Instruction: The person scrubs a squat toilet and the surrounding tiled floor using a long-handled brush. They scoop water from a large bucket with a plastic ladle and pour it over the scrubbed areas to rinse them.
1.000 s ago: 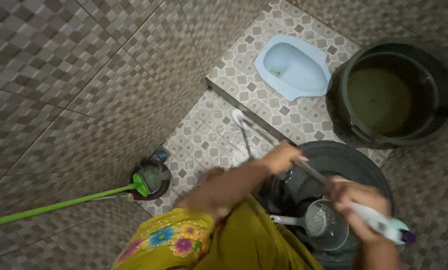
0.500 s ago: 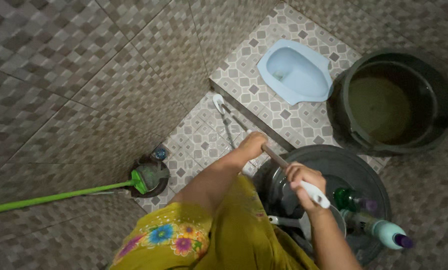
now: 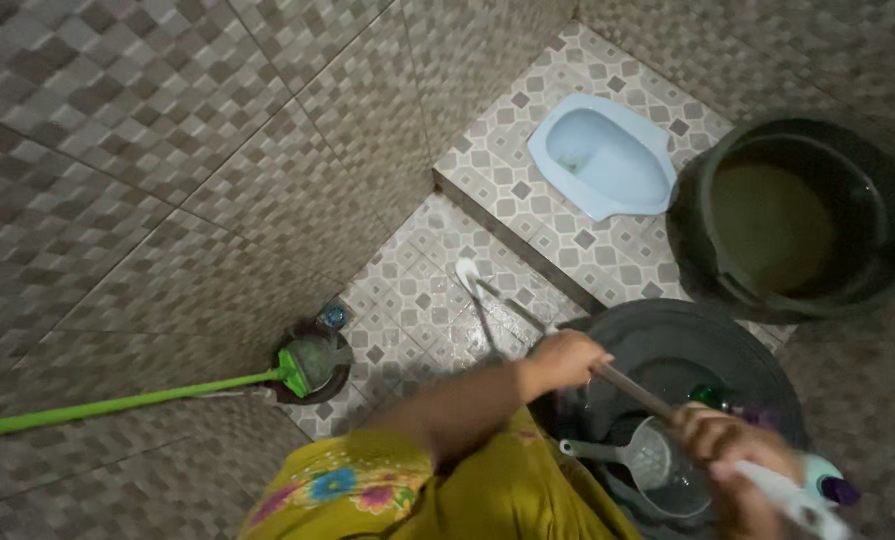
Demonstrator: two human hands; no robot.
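My left hand (image 3: 566,359) grips the shaft of a long-handled floor brush (image 3: 630,387) partway down. The brush's white head (image 3: 468,272) rests on the patterned floor tiles below the raised step. My right hand (image 3: 736,460) is closed on the brush's white upper handle at the lower right. Both hands hover over a dark round basin (image 3: 690,336) holding a grey dipper (image 3: 640,455) and a green bottle (image 3: 713,396). A white bottle with a purple cap (image 3: 830,487) sits at the basin's right edge.
A pale blue squat toilet (image 3: 608,157) is set in the raised tiled step. A large dark bucket of water (image 3: 800,222) stands to its right. A green-handled brush (image 3: 138,401) lies with its head on a floor drain (image 3: 313,364). Tiled walls fill the left.
The brush head has been drawn back toward me across the floor. My right hand has dropped lower right along the handle, and my left hand has shifted right over the basin's rim.
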